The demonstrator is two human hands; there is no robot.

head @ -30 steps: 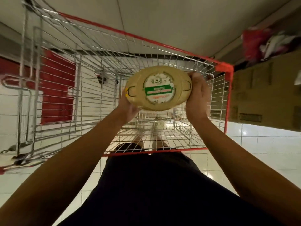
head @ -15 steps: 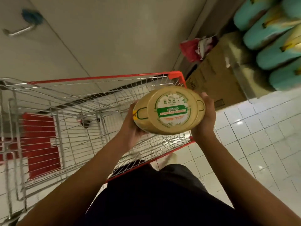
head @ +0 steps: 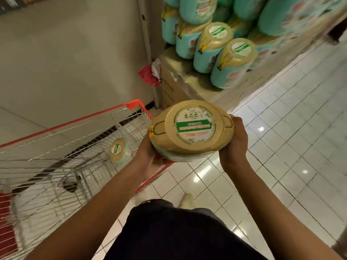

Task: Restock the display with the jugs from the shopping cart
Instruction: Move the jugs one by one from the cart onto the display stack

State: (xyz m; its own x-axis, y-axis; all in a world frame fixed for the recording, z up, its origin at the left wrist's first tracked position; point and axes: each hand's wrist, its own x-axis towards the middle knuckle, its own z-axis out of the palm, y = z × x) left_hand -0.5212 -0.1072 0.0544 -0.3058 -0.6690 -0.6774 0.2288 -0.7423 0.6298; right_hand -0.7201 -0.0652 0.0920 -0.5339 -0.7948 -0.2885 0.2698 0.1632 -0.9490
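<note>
The person stands on the white tiled floor (head: 281, 147) with a fat yellowish jug (head: 191, 130) lying sideways between both palms, its round labelled end turned up toward them. The left hand (head: 150, 156) cups it from about seven o'clock, fingers curled under the body. The right hand (head: 232, 143) clamps the other flank at three o'clock, its fingers wrapped round and mostly hidden behind the jug. The jug hangs in the air just past the red-rimmed shopping cart (head: 75, 122), where a second jug (head: 119, 150) lies in the basket at roughly eight o'clock. The display (head: 232, 62), stacked jugs on their sides over a brown carton (head: 174, 77), sits up at one o'clock and well apart.

To my eye that jug looks full and heavy, with smooth plastic walls that are stiff enough but slick under a sleeve label. Squeezing the sides alone could let it slide, so a palm underneath seems wise, or the yellow carry handle if it can be reached
</note>
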